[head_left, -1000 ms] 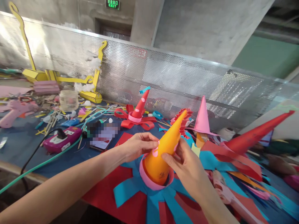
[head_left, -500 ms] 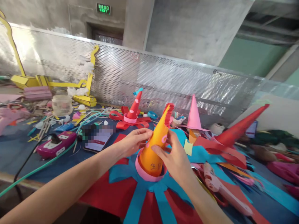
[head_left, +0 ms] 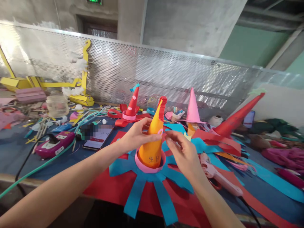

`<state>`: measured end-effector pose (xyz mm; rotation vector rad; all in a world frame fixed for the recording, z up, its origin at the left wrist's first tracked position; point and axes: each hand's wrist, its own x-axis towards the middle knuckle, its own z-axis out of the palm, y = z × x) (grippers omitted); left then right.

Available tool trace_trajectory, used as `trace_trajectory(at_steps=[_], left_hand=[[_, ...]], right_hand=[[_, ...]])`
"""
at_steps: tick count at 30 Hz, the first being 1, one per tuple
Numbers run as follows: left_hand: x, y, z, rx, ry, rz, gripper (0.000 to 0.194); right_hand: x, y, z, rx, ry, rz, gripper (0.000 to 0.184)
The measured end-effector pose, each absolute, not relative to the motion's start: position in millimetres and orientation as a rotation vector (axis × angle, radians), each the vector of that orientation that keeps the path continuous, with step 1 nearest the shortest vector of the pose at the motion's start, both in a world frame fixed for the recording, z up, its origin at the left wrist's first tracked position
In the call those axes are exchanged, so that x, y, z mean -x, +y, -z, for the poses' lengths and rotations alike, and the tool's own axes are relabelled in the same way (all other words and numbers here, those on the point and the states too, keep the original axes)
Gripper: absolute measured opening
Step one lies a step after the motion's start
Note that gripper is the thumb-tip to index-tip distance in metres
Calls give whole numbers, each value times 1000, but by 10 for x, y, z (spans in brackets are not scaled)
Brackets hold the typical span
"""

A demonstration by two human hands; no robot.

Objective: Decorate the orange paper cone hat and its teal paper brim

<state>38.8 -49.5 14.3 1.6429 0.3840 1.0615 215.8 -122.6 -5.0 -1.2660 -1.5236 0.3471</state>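
Observation:
An orange paper cone hat point(head_left: 152, 139) with a red fringe along its edge stands almost upright in a pink ring on blue paper strips point(head_left: 142, 186). My left hand point(head_left: 136, 134) grips the cone's left side, fingers closed round it. My right hand point(head_left: 184, 152) is just to the right of the cone, fingers pinched near a small pink paper loop point(head_left: 160, 131) on the cone's side. What the right fingers hold, if anything, is too small to make out.
Red paper sheet point(head_left: 109, 190) lies under the blue strips. A phone point(head_left: 98, 137), a purple device point(head_left: 55, 142) with cables, a pink glue gun point(head_left: 217, 175), other cone hats red point(head_left: 131, 104), pink point(head_left: 192, 107) and long red point(head_left: 235, 118), a jar point(head_left: 57, 106) and scraps crowd the table. Perforated metal fence point(head_left: 166, 76) behind.
The cone has been tipped from leaning right to nearly upright. My right hand came off the cone's lower side and now pinches beside it. The view has shifted right.

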Motion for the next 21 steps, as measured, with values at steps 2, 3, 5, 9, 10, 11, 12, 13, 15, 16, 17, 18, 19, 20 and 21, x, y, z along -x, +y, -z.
trace_trajectory(at_steps=[2,3,5,9,10,11,12,13,15,16,17,18,19,20,21], left_hand=[[-392,-487,-215,-1653,371,-1040,33],[-387,-475,-248,-1646,370,-1021,30],[-372,-433,-290,-1626,358,-975,24],[-338,-294,-230,-1611,245,-904,24],[-329,-260,-196,-1606,224,-903,25],[-320,-232,-164,-1600,213,-909,27],[-312,-211,-137,-1595,209,-916,28],[-304,-200,-116,-1596,209,-920,30],[-297,-205,-93,-1623,212,-930,37],[-301,-222,-86,-1646,231,-942,45],[-311,-246,-78,-1670,268,-968,54],[-328,-276,-68,-1692,321,-1004,64],[-351,-309,-53,-1714,380,-1045,72],[-378,-342,-35,-1734,439,-1083,78],[-407,-373,-15,-1754,494,-1114,82]], right_hand=[[-2184,-1264,68,1274,-1541,-355,21],[-2195,-1283,82,1280,-1552,-358,20],[-2216,-1318,120,1294,-1561,-361,20],[-2241,-1362,194,1322,-1549,-407,21],[-2240,-1368,203,1326,-1548,-417,21],[-2234,-1371,207,1325,-1550,-422,20],[-2223,-1371,204,1320,-1551,-422,18],[-2208,-1367,197,1311,-1552,-421,17],[-2171,-1343,173,1290,-1556,-423,15],[-2153,-1321,161,1281,-1560,-429,15],[-2139,-1293,150,1272,-1562,-435,15],[-2129,-1259,142,1264,-1561,-440,16],[-2126,-1219,138,1258,-1554,-440,17],[-2130,-1178,139,1254,-1540,-436,19],[-2138,-1137,143,1253,-1522,-431,21]])
